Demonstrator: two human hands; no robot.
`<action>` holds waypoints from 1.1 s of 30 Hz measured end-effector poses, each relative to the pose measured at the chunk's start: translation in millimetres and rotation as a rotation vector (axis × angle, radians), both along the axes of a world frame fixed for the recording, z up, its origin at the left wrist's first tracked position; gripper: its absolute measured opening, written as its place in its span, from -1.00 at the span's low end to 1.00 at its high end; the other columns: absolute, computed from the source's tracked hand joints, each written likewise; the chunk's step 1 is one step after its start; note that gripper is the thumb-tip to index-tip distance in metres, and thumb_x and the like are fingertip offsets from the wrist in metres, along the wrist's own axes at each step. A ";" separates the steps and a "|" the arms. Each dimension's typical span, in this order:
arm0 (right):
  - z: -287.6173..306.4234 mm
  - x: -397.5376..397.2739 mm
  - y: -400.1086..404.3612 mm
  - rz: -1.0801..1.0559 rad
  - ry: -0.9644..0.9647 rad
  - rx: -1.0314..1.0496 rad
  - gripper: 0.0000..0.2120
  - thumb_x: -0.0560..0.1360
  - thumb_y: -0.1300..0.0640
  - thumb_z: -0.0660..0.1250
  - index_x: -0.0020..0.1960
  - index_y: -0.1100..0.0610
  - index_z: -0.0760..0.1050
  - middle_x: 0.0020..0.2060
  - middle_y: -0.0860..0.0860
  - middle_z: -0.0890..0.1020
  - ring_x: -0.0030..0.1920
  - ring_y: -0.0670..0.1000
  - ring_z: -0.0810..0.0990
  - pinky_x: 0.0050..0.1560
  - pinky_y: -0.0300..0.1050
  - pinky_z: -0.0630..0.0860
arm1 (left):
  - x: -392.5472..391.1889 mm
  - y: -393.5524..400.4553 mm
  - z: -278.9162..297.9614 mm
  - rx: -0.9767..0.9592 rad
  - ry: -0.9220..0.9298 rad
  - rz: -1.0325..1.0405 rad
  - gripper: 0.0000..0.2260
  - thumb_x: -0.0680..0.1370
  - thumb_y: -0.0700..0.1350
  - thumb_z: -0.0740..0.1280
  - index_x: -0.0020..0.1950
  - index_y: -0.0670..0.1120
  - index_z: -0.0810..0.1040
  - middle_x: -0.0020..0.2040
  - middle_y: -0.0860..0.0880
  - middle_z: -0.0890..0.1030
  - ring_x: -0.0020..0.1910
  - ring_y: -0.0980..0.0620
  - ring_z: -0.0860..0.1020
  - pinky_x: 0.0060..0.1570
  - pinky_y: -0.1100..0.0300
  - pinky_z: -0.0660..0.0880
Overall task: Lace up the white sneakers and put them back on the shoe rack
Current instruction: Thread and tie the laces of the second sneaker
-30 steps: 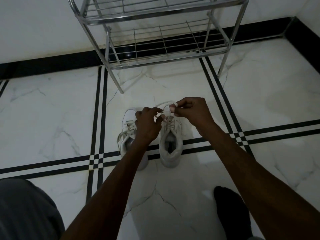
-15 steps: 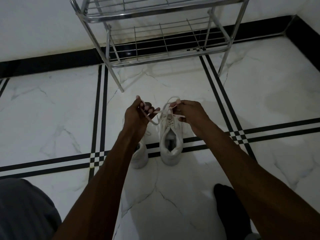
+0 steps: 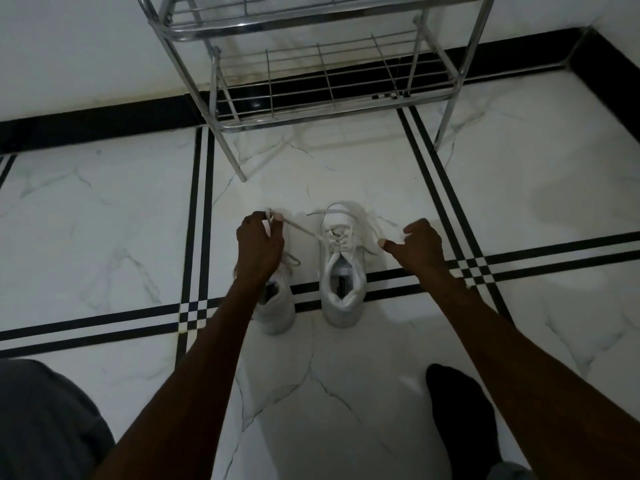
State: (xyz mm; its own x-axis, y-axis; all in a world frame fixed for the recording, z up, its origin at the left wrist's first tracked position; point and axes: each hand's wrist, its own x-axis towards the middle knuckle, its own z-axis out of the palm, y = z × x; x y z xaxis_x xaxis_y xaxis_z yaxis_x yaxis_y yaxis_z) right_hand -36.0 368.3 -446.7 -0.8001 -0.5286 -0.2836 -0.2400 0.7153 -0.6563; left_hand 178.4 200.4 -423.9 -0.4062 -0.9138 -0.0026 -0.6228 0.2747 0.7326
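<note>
The left hand (image 3: 259,244) pinches a lace (image 3: 299,228) running rightward to the laced sneaker (image 3: 343,271) (heel nearest); the right hand (image 3: 420,245) beside it looks loosely curled, grip unclear.

Floor (image 3: 121,216): white marble-look tiles with grey veins, glossy.
Floor lines (image 3: 199,216): paired black stripes, 2 pairs running away from the camera and 1 pair crossing them, with small checkered squares at the crossings.
Skirting (image 3: 90,123): black band along the foot of the walls.
Walls (image 3: 76,46): plain white, meeting in a corner at upper right.
Light: dim, cool, soft shadows.
</note>
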 end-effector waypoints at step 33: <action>-17.4 34.5 -5.0 0.529 0.503 -0.115 -0.84 0.35 0.42 0.26 -0.13 0.23 0.49 -0.16 0.16 0.55 -0.18 0.17 0.56 -0.23 0.13 0.53 | -11.2 44.8 -10.2 -0.471 -0.617 -0.491 -0.69 0.26 -0.27 0.36 -0.07 -0.03 0.71 -0.22 -0.08 0.70 0.02 -0.16 0.53 0.10 -0.07 0.31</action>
State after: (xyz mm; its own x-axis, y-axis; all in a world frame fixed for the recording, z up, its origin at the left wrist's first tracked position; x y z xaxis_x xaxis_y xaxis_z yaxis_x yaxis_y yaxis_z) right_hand -1.5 363.3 -464.1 -0.4486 -0.8841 0.1309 -0.8254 0.3537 -0.4400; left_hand 167.2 245.2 -434.1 -0.7995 -0.6003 -0.0194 -0.6004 0.7978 0.0545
